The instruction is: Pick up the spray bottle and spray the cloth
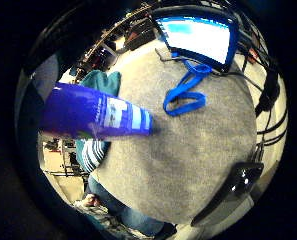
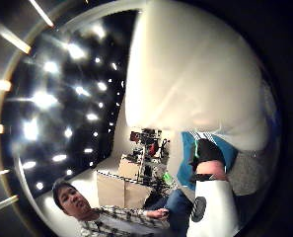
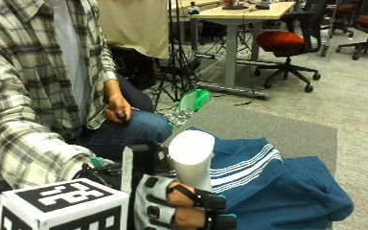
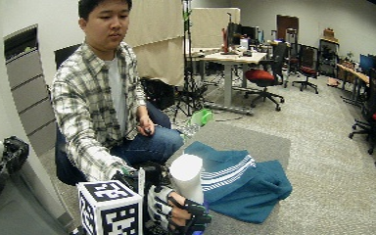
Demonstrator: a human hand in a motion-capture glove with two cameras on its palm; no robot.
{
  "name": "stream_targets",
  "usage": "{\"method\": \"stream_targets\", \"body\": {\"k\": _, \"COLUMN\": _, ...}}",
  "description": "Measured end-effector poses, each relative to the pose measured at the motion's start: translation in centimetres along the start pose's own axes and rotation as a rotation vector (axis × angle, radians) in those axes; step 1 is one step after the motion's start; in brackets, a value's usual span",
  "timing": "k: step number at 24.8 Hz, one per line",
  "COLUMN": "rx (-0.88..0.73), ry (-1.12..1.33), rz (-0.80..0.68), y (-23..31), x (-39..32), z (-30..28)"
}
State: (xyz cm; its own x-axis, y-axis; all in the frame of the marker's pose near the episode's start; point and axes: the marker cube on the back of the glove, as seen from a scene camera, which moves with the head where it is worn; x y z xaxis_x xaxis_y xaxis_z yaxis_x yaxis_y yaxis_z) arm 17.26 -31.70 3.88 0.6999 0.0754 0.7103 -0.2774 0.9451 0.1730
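My gloved right hand grips the spray bottle at the table's near edge, fingers curled round its lower part. The bottle stands upright, its white top above the hand; the little finger side palm view shows its purple body with a white label. Whether its base touches the table I cannot tell. A teal cloth with white stripes lies crumpled on the grey table, right beside the bottle. The white top fills much of the thumb side palm view, with the cloth behind it.
A blue lanyard, a lit monitor and a black object show around the grey table surface. The person's bare hand rests on their thigh. Desks and office chairs stand beyond the table.
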Motion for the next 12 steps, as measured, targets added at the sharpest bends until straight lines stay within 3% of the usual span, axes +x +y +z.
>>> {"method": "stream_targets", "body": {"k": 12, "rx": 0.055, "ry": -0.199, "rz": -0.06, "y": -1.2, "x": 0.3, "z": 1.7}}
